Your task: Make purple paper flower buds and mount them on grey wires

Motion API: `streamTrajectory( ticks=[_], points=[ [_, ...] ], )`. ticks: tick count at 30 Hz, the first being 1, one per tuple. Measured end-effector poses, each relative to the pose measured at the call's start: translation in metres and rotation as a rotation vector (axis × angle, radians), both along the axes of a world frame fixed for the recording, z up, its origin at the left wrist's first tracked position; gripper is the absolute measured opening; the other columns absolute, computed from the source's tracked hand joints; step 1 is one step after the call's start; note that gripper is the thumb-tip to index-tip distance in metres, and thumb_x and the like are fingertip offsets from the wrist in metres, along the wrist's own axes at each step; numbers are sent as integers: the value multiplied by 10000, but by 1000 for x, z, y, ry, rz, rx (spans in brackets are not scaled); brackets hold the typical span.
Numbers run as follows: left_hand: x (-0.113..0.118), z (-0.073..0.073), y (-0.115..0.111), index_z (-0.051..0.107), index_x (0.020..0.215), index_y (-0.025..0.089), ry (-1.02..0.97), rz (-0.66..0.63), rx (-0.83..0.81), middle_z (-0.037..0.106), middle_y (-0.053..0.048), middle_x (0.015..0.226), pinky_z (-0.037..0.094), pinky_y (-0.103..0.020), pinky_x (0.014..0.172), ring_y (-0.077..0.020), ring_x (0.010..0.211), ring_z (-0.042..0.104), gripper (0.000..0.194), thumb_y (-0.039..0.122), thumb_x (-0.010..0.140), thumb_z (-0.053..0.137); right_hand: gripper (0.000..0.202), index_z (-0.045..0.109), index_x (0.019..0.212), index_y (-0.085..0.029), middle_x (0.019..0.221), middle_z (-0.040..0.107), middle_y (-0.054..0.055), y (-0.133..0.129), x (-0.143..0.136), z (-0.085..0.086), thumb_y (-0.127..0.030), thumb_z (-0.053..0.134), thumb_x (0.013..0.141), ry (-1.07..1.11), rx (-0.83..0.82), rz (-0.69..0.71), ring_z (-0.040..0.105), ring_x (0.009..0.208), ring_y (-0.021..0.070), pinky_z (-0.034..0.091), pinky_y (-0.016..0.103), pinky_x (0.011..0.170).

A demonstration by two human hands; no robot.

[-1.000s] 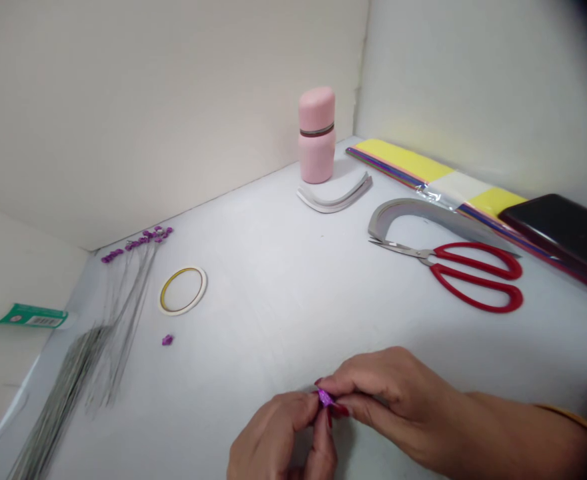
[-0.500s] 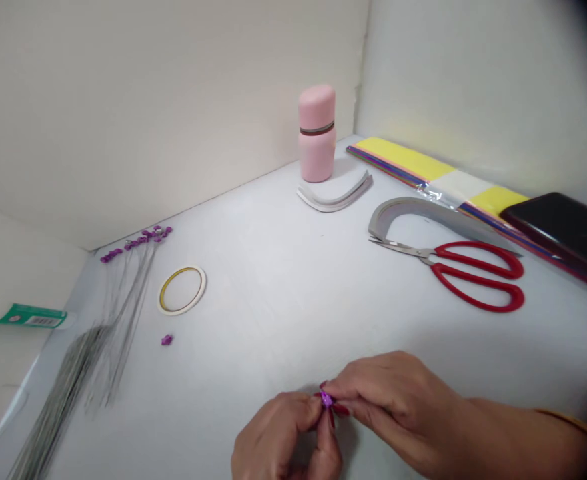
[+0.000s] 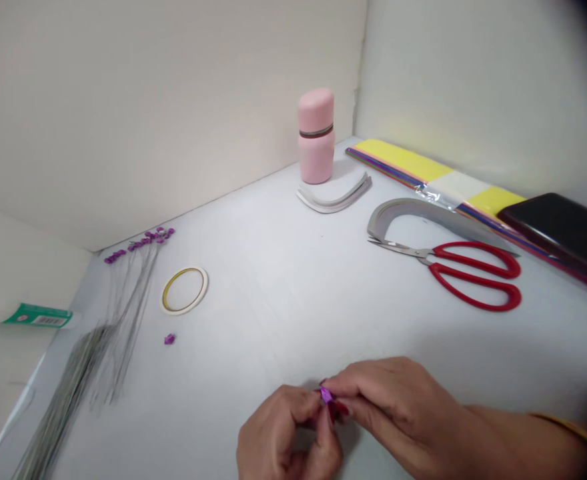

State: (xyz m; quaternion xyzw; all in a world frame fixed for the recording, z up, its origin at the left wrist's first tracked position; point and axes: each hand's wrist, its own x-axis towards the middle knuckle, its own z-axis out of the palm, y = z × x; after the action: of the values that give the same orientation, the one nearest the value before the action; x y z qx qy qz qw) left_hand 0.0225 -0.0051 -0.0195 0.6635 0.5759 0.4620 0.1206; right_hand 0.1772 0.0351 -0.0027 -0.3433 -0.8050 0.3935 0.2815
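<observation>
Between my fingertips at the lower middle is a small shiny purple piece point(image 3: 326, 395), partly covered, so its exact shape does not show. My left hand point(image 3: 286, 437) pinches it from the left with thumb and forefinger. From the right, my right hand point(image 3: 398, 410) grips the same piece between thumb and finger. A similar small purple piece point(image 3: 169, 339) lies alone on the table at the left. Farther back lie several thin wires with purple tips point(image 3: 148, 241).
A bundle of grey wires point(image 3: 66, 400) lies at lower left, a tape roll point(image 3: 205, 293) beside it. Red-handled scissors point(image 3: 426, 253), curved grey strips point(image 3: 333, 203), a pink bottle point(image 3: 316, 157), packed coloured sheets point(image 3: 403, 160) and a black object point(image 3: 563, 223) stand or lie at back and right.
Both hands stay pinched on the small purple piece, which has turned slightly between the fingertips. The whole view has shifted a little.
</observation>
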Motion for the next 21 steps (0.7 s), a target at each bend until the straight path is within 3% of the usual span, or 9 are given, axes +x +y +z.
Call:
streamTrajectory(
  ticks=[6, 10, 16, 21],
  points=[
    [-5, -7, -2, 604, 726, 237, -417, -42, -196, 656, 51, 555, 479, -116, 450, -71, 443, 600, 28, 237, 753, 595, 271, 554, 1087, -175, 919, 706, 38, 4, 0, 2, -144, 381, 881, 25, 87, 17, 663, 797, 132, 506, 192, 723],
    [-5, -7, -2, 632, 723, 224, -370, -52, -202, 650, 26, 546, 478, -115, 459, -77, 460, 603, 73, 272, 763, 593, 268, 612, 967, -185, 845, 721, 24, 5, -1, 0, -176, 349, 914, 10, 145, 43, 673, 721, 131, 516, 196, 688],
    [-7, -6, -3, 673, 827, 227, -413, -79, -282, 719, -9, 677, 526, -141, 530, -111, 570, 662, 93, 221, 756, 613, 262, 609, 970, -181, 801, 721, 13, 8, -1, -1, -194, 351, 924, -23, 230, -4, 669, 695, 121, 510, 191, 645],
    [-10, -3, -3, 669, 808, 227, -353, -85, -277, 718, -22, 710, 525, -165, 558, -126, 618, 661, 86, 204, 775, 593, 222, 627, 903, -171, 745, 710, 5, 8, 0, -1, -207, 407, 906, -31, 170, -57, 658, 662, 103, 501, 174, 649]
  ],
)
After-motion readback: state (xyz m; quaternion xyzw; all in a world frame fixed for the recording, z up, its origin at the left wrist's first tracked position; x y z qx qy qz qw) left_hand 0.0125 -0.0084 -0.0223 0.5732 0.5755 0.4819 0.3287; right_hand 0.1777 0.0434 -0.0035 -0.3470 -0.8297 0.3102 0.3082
